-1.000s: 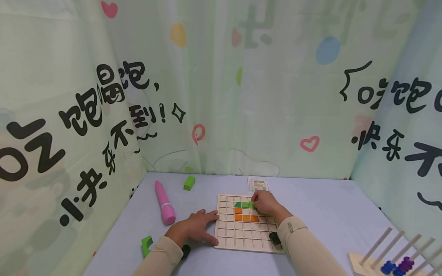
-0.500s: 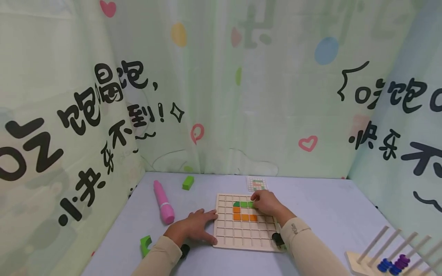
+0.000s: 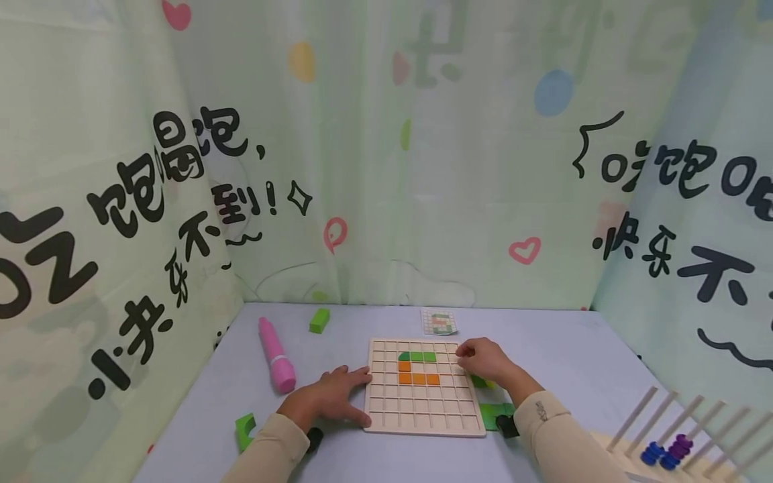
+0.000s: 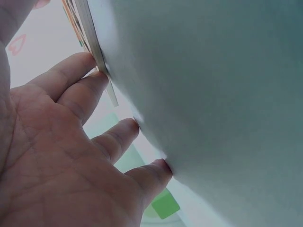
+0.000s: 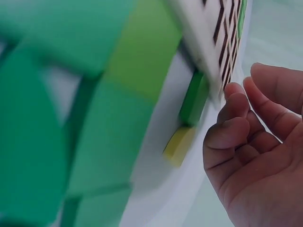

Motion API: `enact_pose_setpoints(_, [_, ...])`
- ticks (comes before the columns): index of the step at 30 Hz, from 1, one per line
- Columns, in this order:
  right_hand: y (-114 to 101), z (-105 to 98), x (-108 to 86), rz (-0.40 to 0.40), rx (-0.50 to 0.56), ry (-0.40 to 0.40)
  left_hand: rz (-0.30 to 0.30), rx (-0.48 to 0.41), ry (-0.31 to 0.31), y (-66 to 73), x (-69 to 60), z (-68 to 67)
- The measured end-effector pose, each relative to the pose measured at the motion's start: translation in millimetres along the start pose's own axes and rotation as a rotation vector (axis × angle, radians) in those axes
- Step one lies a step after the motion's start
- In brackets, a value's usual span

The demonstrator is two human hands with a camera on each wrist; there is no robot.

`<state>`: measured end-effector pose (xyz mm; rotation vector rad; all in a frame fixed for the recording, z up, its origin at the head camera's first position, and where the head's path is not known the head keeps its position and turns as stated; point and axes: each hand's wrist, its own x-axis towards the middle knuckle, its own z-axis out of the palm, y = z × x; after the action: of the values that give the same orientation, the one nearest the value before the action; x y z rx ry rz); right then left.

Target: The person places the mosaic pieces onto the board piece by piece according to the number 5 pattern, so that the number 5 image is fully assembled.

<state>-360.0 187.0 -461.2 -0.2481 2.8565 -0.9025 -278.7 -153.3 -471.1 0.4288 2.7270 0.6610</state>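
The wooden grid board [image 3: 423,406] lies flat, bearing a row of green tiles [image 3: 423,357] and several orange tiles [image 3: 419,379]. My left hand [image 3: 326,397] is spread at its left edge; fingertips touch the board's side [image 4: 94,40] in the left wrist view. Over the upper right edge hovers my right hand [image 3: 490,362], fingers loosely curled with nothing visible in them; the right wrist view shows the same hand [image 5: 265,146] beside the board [image 5: 201,47]. Green blocks [image 3: 492,410] lie right of the board, partly hidden by the right wrist's black device.
A pattern card [image 3: 439,322] lies behind the board. At the left are a pink pen-shaped object [image 3: 277,355], a green block [image 3: 319,320] and a green arch-shaped block [image 3: 244,432]. A pegged bead stand [image 3: 634,456] stands at the front right. Printed curtains surround the table.
My right hand has moved right, away from the green row to the board's edge, uncovering the row's end and the blocks beside the board. My left hand stays at the left edge.
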Motion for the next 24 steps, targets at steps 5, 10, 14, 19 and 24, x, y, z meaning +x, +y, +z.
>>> enact_pose_setpoints(5, [14,-4,-5.1,0.003,-0.023,-0.013,-0.011,-0.003,-0.002,-0.9,0.0,0.8])
enact_pose_setpoints(10, [21,-8,-11.2,-0.017,-0.054,-0.025,-0.012,-0.004,-0.003,-1.9,-0.3,0.8])
enact_pose_setpoints(14, [24,-8,-15.9,-0.005,-0.085,-0.032,-0.003,-0.002,0.006,-1.4,-1.8,-0.3])
enact_pose_setpoints(19, [27,-5,-22.8,0.017,-0.092,-0.037,-0.002,-0.002,0.003,-0.3,-2.4,-0.1])
enact_pose_setpoints(24, [28,-3,-28.1,0.004,-0.092,-0.014,-0.002,0.005,-0.003,0.5,-0.4,0.6])
